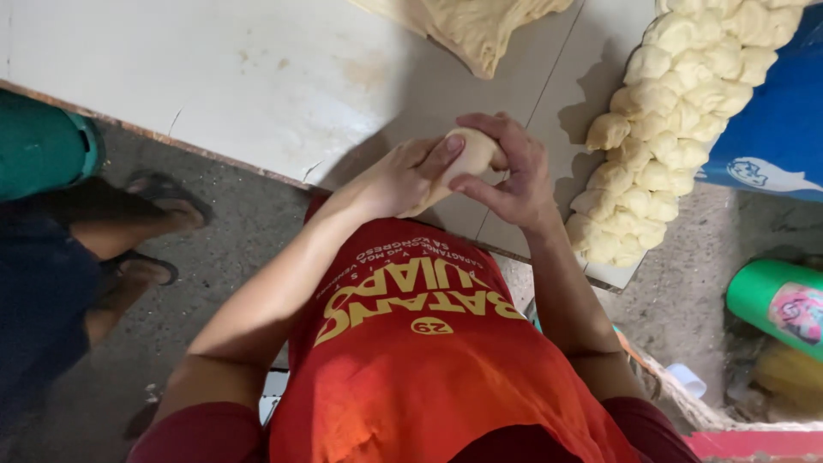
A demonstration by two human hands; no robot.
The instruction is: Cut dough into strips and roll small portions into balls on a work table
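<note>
A pale piece of dough is held between both my hands just above the white tabletop, near its front edge. My left hand cups it from the left with fingers wrapped over it. My right hand grips it from the right and top. To the right, several small dough pieces lie heaped in a long pile along the table's edge. A big lump of dough sits at the far side of the table.
Another person's legs in sandals stand at the left on the concrete floor. A blue bag lies at the right. A green container and clutter sit on the floor at the lower right.
</note>
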